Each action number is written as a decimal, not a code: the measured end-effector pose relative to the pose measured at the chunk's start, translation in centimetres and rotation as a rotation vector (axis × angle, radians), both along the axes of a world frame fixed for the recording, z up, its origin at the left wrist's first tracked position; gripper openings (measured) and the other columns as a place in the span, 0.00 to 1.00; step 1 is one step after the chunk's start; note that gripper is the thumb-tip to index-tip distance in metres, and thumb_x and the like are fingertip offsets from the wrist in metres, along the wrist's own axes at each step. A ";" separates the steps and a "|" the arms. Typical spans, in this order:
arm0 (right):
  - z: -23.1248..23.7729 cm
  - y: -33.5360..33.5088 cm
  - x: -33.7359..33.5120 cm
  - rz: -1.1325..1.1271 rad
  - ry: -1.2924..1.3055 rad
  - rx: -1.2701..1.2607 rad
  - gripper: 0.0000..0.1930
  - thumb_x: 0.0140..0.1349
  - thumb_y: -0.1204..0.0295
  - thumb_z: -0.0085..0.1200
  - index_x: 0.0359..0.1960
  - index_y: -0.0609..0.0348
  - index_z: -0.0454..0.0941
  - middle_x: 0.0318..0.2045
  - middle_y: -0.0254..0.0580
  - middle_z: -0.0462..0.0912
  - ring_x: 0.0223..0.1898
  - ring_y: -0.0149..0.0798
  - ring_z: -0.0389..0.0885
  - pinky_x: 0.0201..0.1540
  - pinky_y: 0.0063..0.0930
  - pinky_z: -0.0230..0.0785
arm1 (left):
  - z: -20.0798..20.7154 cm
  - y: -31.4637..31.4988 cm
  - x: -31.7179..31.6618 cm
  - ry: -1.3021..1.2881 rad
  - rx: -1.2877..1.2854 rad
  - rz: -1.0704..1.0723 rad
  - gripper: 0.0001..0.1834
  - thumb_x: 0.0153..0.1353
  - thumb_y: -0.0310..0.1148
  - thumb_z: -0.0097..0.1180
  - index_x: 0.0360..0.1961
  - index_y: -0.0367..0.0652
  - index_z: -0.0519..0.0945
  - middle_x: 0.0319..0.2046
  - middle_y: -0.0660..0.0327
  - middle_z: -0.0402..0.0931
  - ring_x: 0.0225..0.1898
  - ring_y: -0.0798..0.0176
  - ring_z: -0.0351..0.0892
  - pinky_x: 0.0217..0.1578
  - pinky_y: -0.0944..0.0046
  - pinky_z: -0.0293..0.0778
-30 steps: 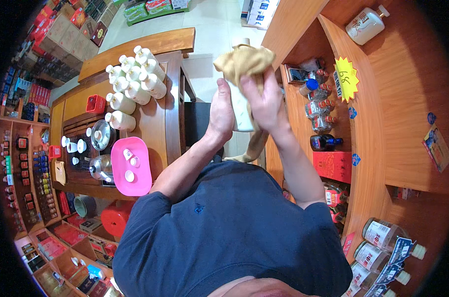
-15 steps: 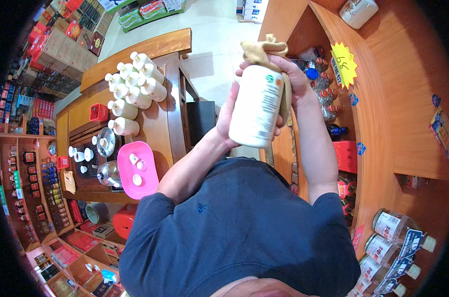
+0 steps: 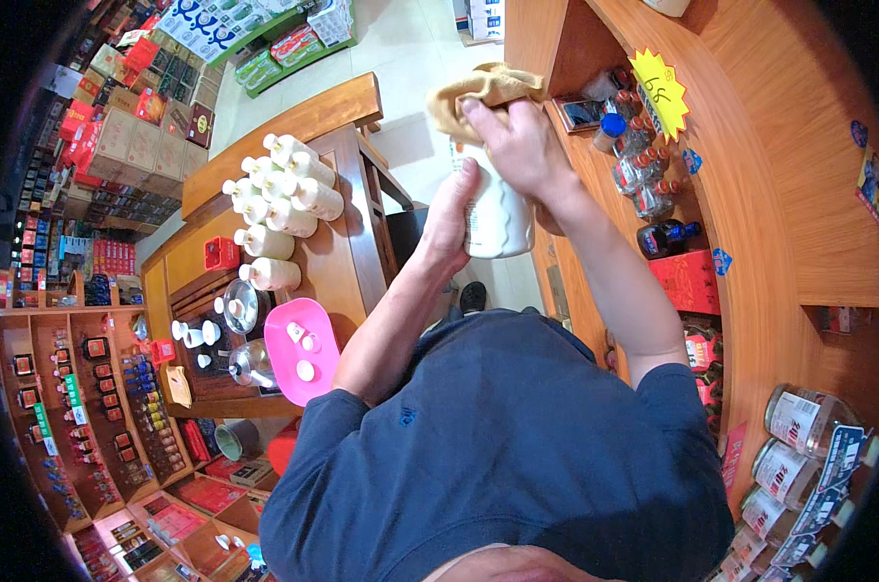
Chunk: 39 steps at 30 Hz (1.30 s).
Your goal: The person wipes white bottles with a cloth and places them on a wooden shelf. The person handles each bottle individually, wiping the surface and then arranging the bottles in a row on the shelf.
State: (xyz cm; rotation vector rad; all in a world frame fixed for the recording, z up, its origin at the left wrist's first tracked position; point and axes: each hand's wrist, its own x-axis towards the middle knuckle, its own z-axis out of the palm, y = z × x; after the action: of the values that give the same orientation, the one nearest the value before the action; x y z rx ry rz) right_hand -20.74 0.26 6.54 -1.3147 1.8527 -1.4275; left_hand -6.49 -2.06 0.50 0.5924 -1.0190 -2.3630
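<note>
1. The white bottle (image 3: pixel 499 218) is held in the air, beyond the surface's (image 3: pixel 335 267) right edge.
2. It is rounded and glossy, with wavy relief down one side and small print on another; a tan cloth (image 3: pixel 486 85) covers its top.
3. The left hand's (image 3: pixel 447 218) fingers are clamped on the bottle's side.
4. The right hand's (image 3: pixel 528 150) fingers are clamped on the cloth.

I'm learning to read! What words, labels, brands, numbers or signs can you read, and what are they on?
I won't copy words or numbers, but here's where they stand:
Yellow starburst sign: bold dark marks.
White labels on clear bottles: large print.
Held white bottle: print too small to read.
Cardboard cartons: too small to read.
</note>
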 end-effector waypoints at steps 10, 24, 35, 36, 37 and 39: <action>-1.2 8.8 5.4 0.031 0.239 -0.118 0.37 0.71 0.66 0.48 0.75 0.72 0.48 0.73 0.76 0.50 0.75 0.71 0.46 0.77 0.52 0.41 | 2.0 0.9 0.1 0.123 -0.017 0.076 0.35 0.76 0.55 0.39 0.72 0.38 0.61 0.66 0.49 0.69 0.66 0.52 0.71 0.67 0.49 0.70; 0.4 1.1 -4.6 0.057 -0.842 -0.096 0.16 0.65 0.71 0.62 0.52 0.66 0.80 0.41 0.44 0.87 0.41 0.36 0.88 0.44 0.29 0.83 | 1.5 0.3 -0.1 -0.109 -0.159 -0.052 0.44 0.70 0.63 0.50 0.71 0.35 0.61 0.60 0.48 0.74 0.55 0.52 0.80 0.56 0.54 0.78; -0.7 1.4 -0.1 0.016 -0.474 -0.375 0.22 0.68 0.60 0.57 0.56 0.63 0.75 0.50 0.47 0.84 0.51 0.40 0.83 0.54 0.34 0.74 | 1.0 -1.4 -2.0 0.236 0.211 -0.019 0.36 0.72 0.62 0.44 0.67 0.44 0.68 0.58 0.56 0.78 0.57 0.56 0.80 0.60 0.51 0.76; -1.0 2.0 0.6 -0.011 -0.359 -0.390 0.22 0.68 0.60 0.57 0.55 0.64 0.76 0.50 0.50 0.83 0.51 0.43 0.83 0.54 0.36 0.74 | 0.9 -1.6 -2.1 0.311 0.177 -0.055 0.36 0.72 0.62 0.43 0.69 0.46 0.67 0.60 0.58 0.77 0.59 0.57 0.79 0.63 0.51 0.73; -1.1 2.8 1.2 -0.082 -0.273 -0.340 0.22 0.67 0.61 0.57 0.55 0.65 0.76 0.49 0.52 0.83 0.51 0.46 0.83 0.55 0.38 0.73 | 0.9 -1.8 -2.3 0.276 0.154 -0.006 0.39 0.70 0.63 0.47 0.72 0.47 0.64 0.64 0.55 0.74 0.63 0.53 0.75 0.66 0.49 0.70; -1.1 4.7 2.8 -0.173 -0.290 -0.369 0.22 0.67 0.61 0.58 0.55 0.66 0.75 0.50 0.57 0.81 0.51 0.50 0.83 0.54 0.41 0.73 | 0.9 -2.0 -2.7 0.311 0.182 -0.043 0.43 0.67 0.63 0.54 0.73 0.47 0.62 0.67 0.54 0.69 0.67 0.50 0.71 0.69 0.45 0.66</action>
State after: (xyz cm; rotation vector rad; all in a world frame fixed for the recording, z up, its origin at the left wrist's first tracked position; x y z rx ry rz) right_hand -17.96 4.91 5.40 -1.0482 1.5928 -2.0082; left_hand -9.19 -4.05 1.43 0.2550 -0.6911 -2.5020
